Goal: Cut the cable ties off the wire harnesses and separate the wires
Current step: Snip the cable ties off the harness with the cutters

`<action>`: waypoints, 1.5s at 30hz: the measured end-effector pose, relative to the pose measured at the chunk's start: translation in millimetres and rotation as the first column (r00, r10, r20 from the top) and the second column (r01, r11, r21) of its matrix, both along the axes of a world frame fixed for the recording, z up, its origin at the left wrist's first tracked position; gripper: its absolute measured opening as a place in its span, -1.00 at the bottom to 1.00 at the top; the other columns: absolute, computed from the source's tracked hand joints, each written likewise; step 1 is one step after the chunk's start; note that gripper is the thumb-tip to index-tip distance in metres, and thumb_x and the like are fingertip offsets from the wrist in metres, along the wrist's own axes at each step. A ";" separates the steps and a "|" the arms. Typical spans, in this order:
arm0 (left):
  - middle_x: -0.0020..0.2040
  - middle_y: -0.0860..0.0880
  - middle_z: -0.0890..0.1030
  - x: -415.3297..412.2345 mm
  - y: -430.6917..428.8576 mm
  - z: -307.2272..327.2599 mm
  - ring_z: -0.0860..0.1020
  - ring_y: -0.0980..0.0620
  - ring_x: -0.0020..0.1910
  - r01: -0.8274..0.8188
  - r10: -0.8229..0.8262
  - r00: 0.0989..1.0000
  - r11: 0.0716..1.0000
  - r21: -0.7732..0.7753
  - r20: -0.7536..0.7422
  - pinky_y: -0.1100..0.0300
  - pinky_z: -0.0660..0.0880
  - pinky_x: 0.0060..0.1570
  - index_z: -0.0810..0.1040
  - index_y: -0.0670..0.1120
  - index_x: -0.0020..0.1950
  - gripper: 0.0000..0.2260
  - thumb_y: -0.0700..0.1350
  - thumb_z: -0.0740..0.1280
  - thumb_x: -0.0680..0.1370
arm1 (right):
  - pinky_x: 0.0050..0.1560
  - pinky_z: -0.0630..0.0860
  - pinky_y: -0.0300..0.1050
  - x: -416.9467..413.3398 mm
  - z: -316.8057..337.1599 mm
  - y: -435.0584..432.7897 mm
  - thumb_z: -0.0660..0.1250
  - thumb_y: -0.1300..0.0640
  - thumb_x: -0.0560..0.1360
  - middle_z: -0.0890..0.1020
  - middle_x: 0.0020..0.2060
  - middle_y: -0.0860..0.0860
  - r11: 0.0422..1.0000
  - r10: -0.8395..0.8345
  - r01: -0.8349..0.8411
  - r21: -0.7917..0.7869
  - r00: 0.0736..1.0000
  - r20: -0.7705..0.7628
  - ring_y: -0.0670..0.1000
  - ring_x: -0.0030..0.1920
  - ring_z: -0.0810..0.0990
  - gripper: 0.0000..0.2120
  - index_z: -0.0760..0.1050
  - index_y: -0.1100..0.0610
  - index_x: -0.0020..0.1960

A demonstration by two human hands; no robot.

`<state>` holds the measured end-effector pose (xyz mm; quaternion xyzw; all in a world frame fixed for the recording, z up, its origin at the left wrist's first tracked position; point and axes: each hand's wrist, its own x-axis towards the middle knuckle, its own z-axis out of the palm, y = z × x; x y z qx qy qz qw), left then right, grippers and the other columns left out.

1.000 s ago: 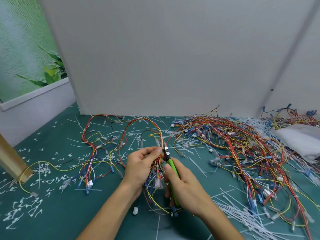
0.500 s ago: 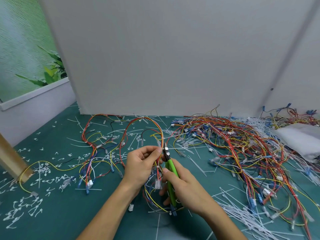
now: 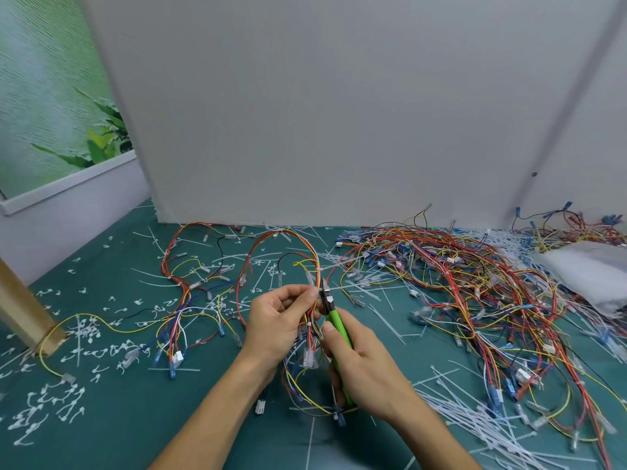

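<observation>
L hand [image 3: 276, 322]: thumb and fingertips pinch 1 harness [image 3: 317, 271], held just above mat centre, its wires looping away twd the grey panel [image 3: 339, 113]. R hand [image 3: 368, 366]: fingers curled round 1 pair of green-handled cutters [image 3: 335, 318]. Cutter nose is at the bundle, right beside my L fingertips; blades shut or not, can't tell. 1 white tie [image 3: 308, 324] shows on the bundle between my hands.

On green mat [image 3: 135, 418]:
- 1 loose harness [image 3: 185, 283], spread out L.
- 1 tangled pile [image 3: 458, 283] R; no. of harnesses in it can't be counted.
- Short tie scraps [image 3: 78, 334] L, too many to count.
- Long white ties [image 3: 475, 429] heaped lower R.
- 1 white bag [image 3: 590, 269] far R.
- 1 wooden post [image 3: 23, 317] far L.
</observation>
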<state>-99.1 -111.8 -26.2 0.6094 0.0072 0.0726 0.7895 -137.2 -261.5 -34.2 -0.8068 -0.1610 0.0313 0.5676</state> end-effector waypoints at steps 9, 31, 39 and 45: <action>-0.26 -0.13 0.70 1.9 -0.9 -1.3 0.63 0.06 -0.37 -0.009 0.008 1.000 0.999 -0.045 -0.029 0.28 0.56 -0.35 0.69 -0.15 -0.11 -0.95 -0.26 0.43 0.52 | -0.24 0.51 0.28 -1.9 3.8 0.6 0.15 -0.02 0.71 0.38 -0.36 -0.09 1.000 -0.025 0.025 -0.016 1.000 0.013 0.04 -0.33 0.40 -0.82 0.47 0.03 0.10; -0.24 -0.13 0.70 1.3 -1.0 -2.3 0.64 0.05 -0.32 -0.011 0.011 1.000 1.000 0.004 -0.002 0.27 0.58 -0.28 0.68 -0.16 -0.10 -0.95 -0.26 0.42 0.53 | -0.48 0.54 0.09 -1.7 -0.2 1.1 0.14 -0.06 0.70 0.50 -0.30 0.18 0.999 -0.017 0.019 0.041 0.999 -0.041 0.15 -0.45 0.58 -0.77 0.37 0.00 -0.09; -0.29 -0.08 0.68 -0.6 -3.7 -0.4 0.60 0.09 -0.37 0.001 -0.001 1.000 1.000 0.029 0.019 0.29 0.57 -0.30 0.69 -0.12 -0.18 -0.85 -0.04 0.44 0.43 | -0.44 0.55 0.13 -1.9 -0.7 2.6 0.14 -0.05 0.71 0.48 -0.29 0.17 1.000 -0.013 0.014 0.013 1.000 -0.018 0.11 -0.43 0.54 -0.76 0.35 0.01 -0.10; -0.29 -0.08 0.68 -1.1 -1.1 -0.1 0.60 0.07 -0.37 0.034 -0.034 0.999 0.999 0.020 -0.003 0.28 0.55 -0.34 0.70 -0.09 -0.22 -0.85 -0.01 0.46 0.40 | -0.39 0.62 0.30 -3.4 2.0 -0.9 0.19 -0.26 0.57 0.57 -0.34 0.10 0.997 0.061 -0.054 0.054 0.989 -0.135 0.37 -0.33 0.63 -0.72 0.39 -0.05 0.02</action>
